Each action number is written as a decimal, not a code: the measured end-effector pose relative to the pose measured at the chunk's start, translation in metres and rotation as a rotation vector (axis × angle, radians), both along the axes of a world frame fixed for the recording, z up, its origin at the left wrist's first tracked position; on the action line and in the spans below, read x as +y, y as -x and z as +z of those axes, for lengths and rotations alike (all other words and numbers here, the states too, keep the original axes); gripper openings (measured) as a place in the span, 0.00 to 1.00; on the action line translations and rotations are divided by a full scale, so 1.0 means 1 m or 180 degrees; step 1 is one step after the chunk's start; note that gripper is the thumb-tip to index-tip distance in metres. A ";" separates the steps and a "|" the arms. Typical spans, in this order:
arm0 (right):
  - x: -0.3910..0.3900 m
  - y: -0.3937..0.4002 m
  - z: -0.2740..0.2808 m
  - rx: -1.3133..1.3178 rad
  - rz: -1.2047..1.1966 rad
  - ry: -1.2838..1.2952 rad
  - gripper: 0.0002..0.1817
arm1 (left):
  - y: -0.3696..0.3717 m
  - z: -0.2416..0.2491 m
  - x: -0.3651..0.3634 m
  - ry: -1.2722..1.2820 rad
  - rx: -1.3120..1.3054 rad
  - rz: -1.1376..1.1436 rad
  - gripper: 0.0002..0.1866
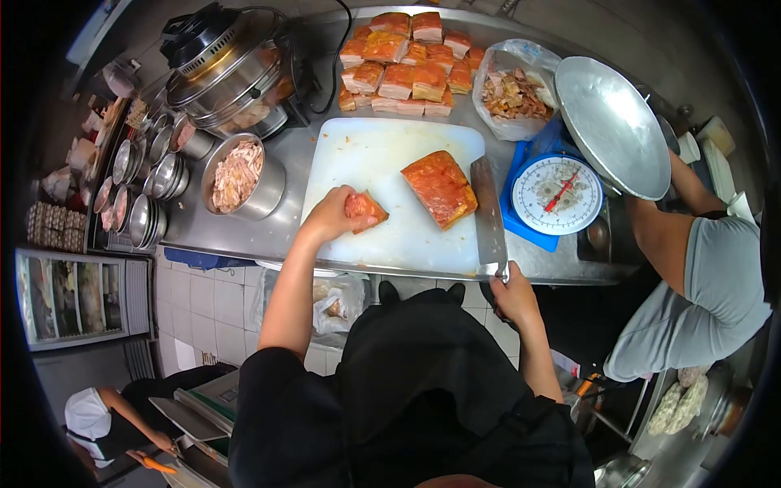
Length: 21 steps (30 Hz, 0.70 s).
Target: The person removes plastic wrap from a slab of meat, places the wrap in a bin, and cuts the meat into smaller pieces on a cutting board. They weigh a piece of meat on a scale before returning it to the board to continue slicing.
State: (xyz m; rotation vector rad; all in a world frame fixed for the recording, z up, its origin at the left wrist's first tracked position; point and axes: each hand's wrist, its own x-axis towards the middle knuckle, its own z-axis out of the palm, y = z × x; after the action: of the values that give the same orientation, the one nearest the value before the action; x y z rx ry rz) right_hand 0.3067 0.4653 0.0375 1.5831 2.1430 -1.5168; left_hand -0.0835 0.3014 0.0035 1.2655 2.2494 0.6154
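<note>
My left hand is closed around a small piece of roast pork on the left half of the white cutting board. In my right hand is the handle of a cleaver. Its broad blade lies along the board's right edge, and the handle points toward me past the table edge. Between the blade and my left hand rests a larger slab of roast pork with a reddish-brown skin. The slab touches neither hand.
Stacked pork blocks and a plastic bag of meat scraps lie behind the board. A blue dial scale with a metal pan stands right, near a co-worker's arm. A pot of sliced meat and a lidded cooker stand left.
</note>
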 end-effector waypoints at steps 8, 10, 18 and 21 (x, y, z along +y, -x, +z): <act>0.002 0.001 0.002 -0.0019 -0.0050 0.0083 0.16 | -0.052 -0.005 -0.021 -0.1144 0.0598 -0.0069 0.29; 0.003 0.002 0.006 -0.0054 -0.0038 0.0155 0.16 | -0.054 -0.015 -0.010 -0.1523 0.1013 -0.0008 0.28; 0.006 0.001 0.004 -0.0062 0.0003 0.0135 0.16 | -0.066 -0.012 -0.007 -0.1614 0.1466 -0.0161 0.20; 0.006 0.003 0.010 -0.0092 -0.0011 0.0152 0.16 | -0.051 -0.011 0.004 -0.2062 0.1105 0.0459 0.16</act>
State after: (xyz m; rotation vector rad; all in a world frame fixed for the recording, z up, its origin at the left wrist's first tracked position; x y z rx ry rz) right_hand 0.3037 0.4713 0.0471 1.5843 2.0744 -1.5245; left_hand -0.0325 0.3054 -0.0073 1.6109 2.5382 1.3493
